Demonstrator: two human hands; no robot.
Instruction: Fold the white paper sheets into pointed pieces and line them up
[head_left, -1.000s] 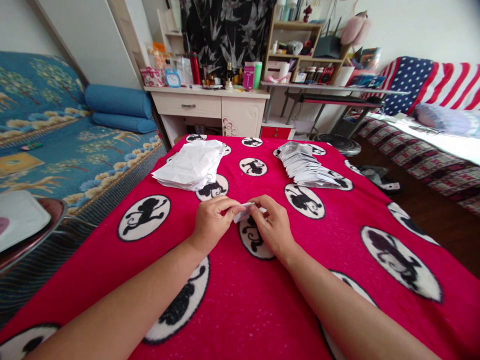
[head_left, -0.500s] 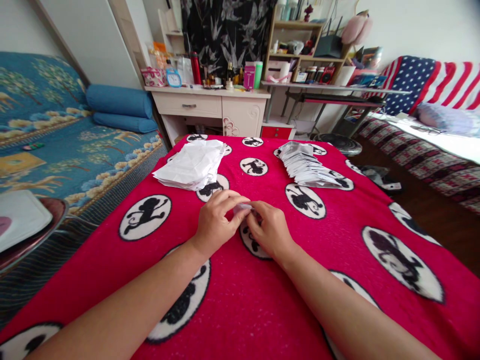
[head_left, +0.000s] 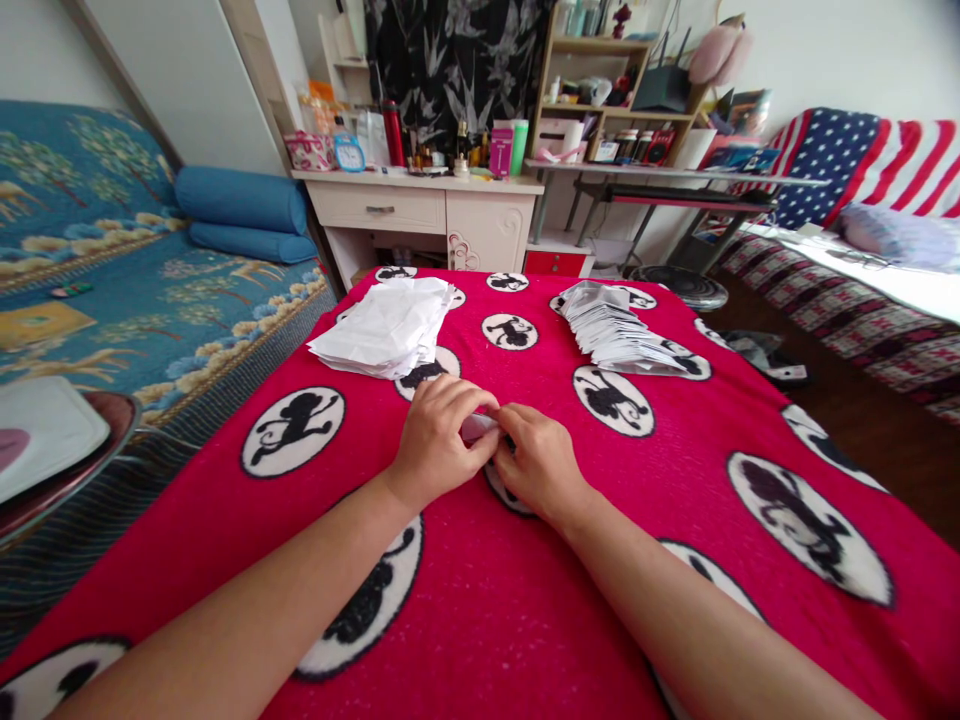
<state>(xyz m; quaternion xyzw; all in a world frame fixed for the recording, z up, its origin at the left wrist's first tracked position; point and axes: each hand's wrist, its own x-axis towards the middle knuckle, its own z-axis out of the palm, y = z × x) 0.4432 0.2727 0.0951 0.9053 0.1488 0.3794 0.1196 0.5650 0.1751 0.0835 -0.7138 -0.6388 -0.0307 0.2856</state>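
Over the middle of the red cloth [head_left: 480, 620], my left hand [head_left: 442, 437] and my right hand [head_left: 541, 460] meet at their fingertips. Both are closed on a small piece of white paper [head_left: 478, 428], mostly hidden by the fingers. Beyond my left hand lies a stack of white paper sheets [head_left: 390, 325]. A fanned row of folded papers [head_left: 611, 325] lies beyond my right hand.
A white desk [head_left: 382, 208] with bottles and a blue clock [head_left: 349, 152] stands past the cloth. On the left are a blue sofa [head_left: 142, 310] and a round tray [head_left: 118, 420]; on the right, a bed [head_left: 847, 310].
The fingers of both hands have shifted slightly around the small paper, and the fingertips are closer together. The two paper piles have stayed where they were.
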